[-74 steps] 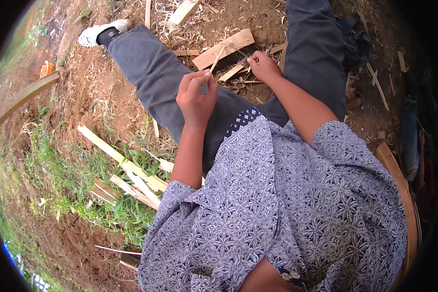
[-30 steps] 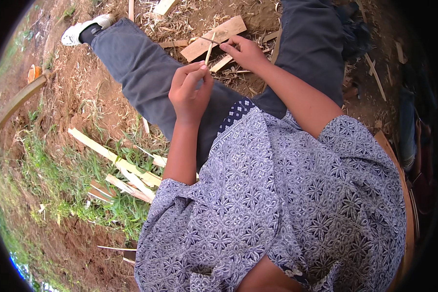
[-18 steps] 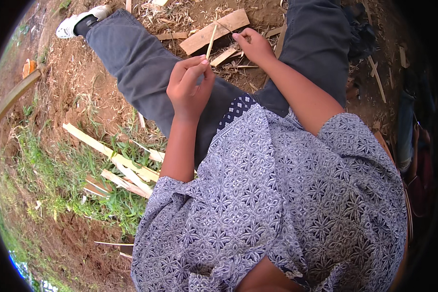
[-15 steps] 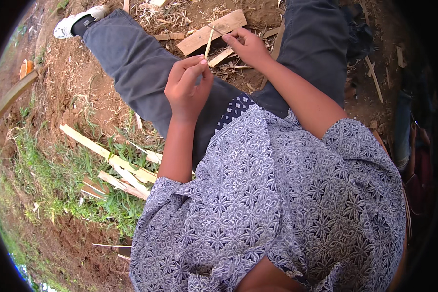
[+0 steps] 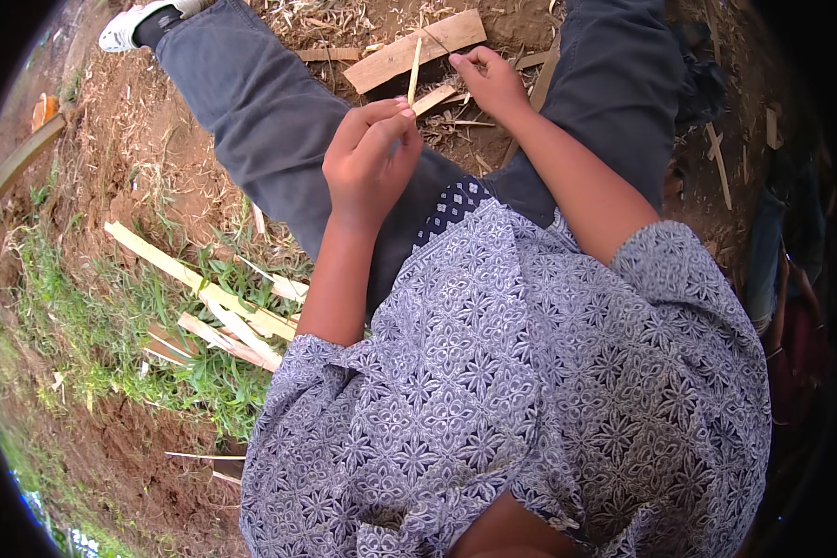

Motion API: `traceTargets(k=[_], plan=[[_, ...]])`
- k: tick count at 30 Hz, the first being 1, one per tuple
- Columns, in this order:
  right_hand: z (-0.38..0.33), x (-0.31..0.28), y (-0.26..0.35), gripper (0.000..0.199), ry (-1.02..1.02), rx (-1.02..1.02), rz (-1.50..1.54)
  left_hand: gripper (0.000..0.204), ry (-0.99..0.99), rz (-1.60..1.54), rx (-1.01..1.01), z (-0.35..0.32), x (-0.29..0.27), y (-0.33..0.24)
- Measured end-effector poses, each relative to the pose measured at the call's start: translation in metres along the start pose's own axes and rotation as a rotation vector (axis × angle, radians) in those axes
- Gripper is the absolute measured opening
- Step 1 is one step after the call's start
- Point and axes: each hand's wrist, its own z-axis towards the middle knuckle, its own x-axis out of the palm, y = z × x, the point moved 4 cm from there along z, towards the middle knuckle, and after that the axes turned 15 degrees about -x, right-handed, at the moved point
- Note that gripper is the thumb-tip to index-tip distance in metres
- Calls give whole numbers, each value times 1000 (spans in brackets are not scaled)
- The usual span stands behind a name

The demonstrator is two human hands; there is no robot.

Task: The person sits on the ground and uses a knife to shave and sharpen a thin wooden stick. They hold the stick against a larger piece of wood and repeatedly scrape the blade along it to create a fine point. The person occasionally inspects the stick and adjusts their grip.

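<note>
My left hand [image 5: 372,153] is closed, pinching the lower end of a thin pale wooden stick [image 5: 415,70] that points up and away from me. To its right my right hand [image 5: 493,88] is closed on a slim dark blade-like tool [image 5: 436,41]. Its handle is hidden in my fingers, so its exact kind does not show. The tool's tip reaches close to the upper part of the stick; whether they touch I cannot tell. Beyond both hands a flat wooden board [image 5: 381,68] lies on the ground between my legs.
Shavings and wood pieces [image 5: 434,99] are scattered around the board. Long split pale strips [image 5: 172,265] lie on the grass at left. A curved pole [image 5: 14,175] stands at the far left edge. Another person's arm [image 5: 779,302] shows at the right edge, beside dark cloth or plastic [image 5: 702,84].
My right hand has drawn slightly right, and the dark tool, which crossed the stick's top before, now sits more to its right. The stick stands more upright in my left hand.
</note>
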Motion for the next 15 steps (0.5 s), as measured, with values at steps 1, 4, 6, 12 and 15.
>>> traceTargets(k=[1,4,6,12,15], plan=[[2,4,1,43,21,-26,131,25,12,0,-22,1,-1,-1],[-13,6,31,37,112,-79,388,23,32,-11,-55,3,-5,-4],[-16,9,32,33,177,-100,409,23,40,-30,-32,4,-5,-4],[-6,5,-5,40,94,-132,-59,23,17,-32,-4,0,-5,-2],[-10,4,-21,40,99,33,-173,18,-15,-29,-23,2,-3,-4]])
